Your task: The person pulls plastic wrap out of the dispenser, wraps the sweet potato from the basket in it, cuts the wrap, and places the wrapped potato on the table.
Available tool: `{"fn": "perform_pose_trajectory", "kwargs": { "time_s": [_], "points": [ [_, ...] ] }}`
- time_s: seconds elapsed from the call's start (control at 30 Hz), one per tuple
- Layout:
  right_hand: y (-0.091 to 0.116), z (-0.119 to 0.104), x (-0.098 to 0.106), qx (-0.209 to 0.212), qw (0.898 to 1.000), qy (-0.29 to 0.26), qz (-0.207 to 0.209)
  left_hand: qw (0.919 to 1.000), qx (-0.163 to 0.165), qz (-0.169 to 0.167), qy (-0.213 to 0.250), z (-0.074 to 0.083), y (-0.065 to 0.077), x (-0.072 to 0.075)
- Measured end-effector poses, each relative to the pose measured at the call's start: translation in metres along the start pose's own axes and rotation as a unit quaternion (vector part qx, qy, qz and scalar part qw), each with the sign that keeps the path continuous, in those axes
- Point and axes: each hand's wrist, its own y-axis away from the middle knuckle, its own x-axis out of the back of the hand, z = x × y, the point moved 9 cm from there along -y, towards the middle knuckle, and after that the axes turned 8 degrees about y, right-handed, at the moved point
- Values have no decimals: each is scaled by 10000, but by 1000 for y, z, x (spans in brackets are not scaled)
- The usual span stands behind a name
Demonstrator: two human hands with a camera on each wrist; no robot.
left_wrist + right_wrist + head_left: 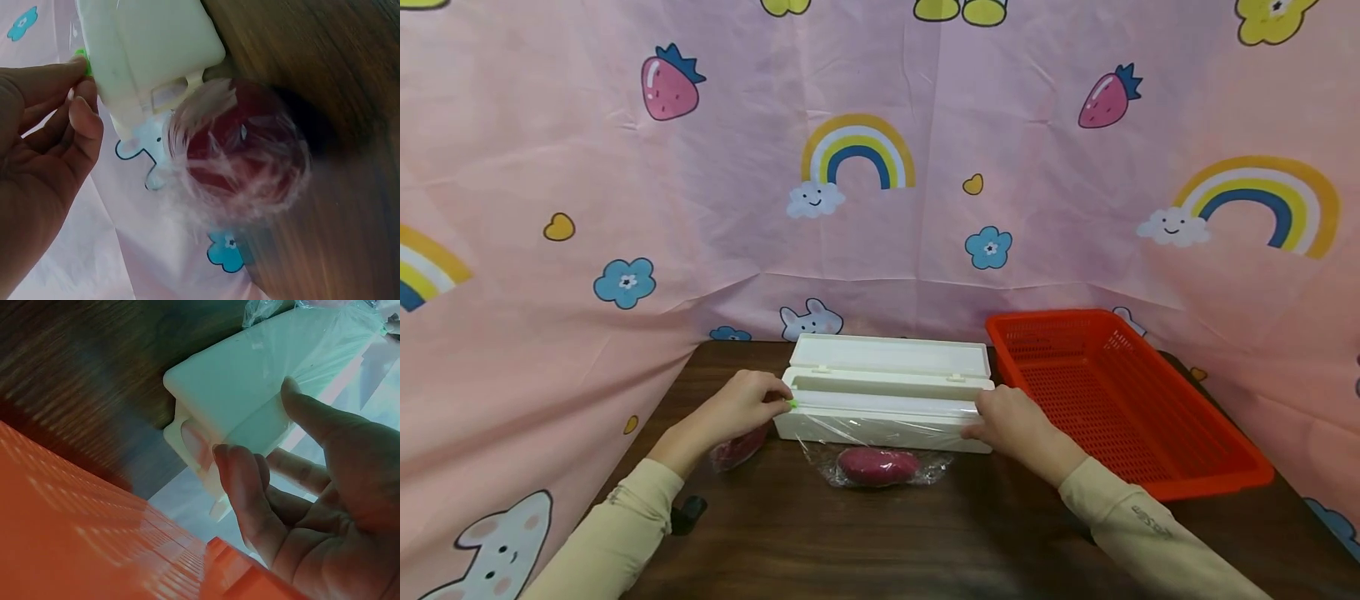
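A white cling film dispenser box (880,432) stands at the back of the table, lid (887,354) raised, with a film roll (880,403) inside. My left hand (748,404) pinches a small green slider (84,61) at the box's left end. At the right end, my right hand (1011,421) grips the box, thumb on the film-covered front and other fingers curled by the end. Clear film (312,359) stretches down the front toward a dark red oval item (877,467) lying in film before the box. Another film-wrapped red item (250,150) lies beside the left end, partly behind my left hand.
A red-orange perforated plastic basket (1131,487) stands to the right, close to my right hand. Patterned cloth (880,242) hangs behind the dark wooden table (865,550) and along both sides.
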Motion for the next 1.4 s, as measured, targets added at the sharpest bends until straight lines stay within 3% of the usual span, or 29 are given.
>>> {"fn": "perform_pose_trajectory", "kwargs": {
  "time_s": [0.4, 0.93, 1.4],
  "points": [
    [-2, 1, -2, 32, 10000, -61, 14, 9995, -143, -271, 40, 16, -13, -14],
    [1, -3, 1, 146, 9996, 116, 212, 9993, -195, -315, 105, 23, -18, -21],
    [-2, 2, -1, 24, 9996, -207, 203, 9988, -441, -196, 80, 33, -23, -24]
  ]
}}
